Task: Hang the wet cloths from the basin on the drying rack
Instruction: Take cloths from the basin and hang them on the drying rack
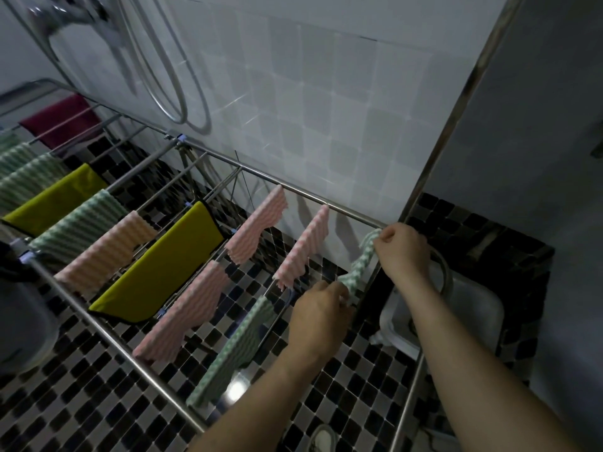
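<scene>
A metal drying rack (pixel 208 156) stretches from far left to right over the tiled floor. A green-and-white striped cloth (pixel 360 264) lies along its rightmost rail. My right hand (pixel 403 247) pinches the cloth's far end near the rack's back bar. My left hand (pixel 321 316) grips its near end. Several cloths hang on the other rails: pink striped ones (pixel 257 225), a yellow one (pixel 166 265), another green striped one (pixel 235 350) just left of my left hand. A grey basin (pixel 19 321) shows at the left edge, its contents hidden.
More green, yellow and dark red cloths (pixel 62 120) hang at the far left. A shower hose (pixel 173 93) hangs on the white tiled wall. A white squat toilet (pixel 456 308) sits below my right forearm. A metal door frame (pixel 456 109) rises at right.
</scene>
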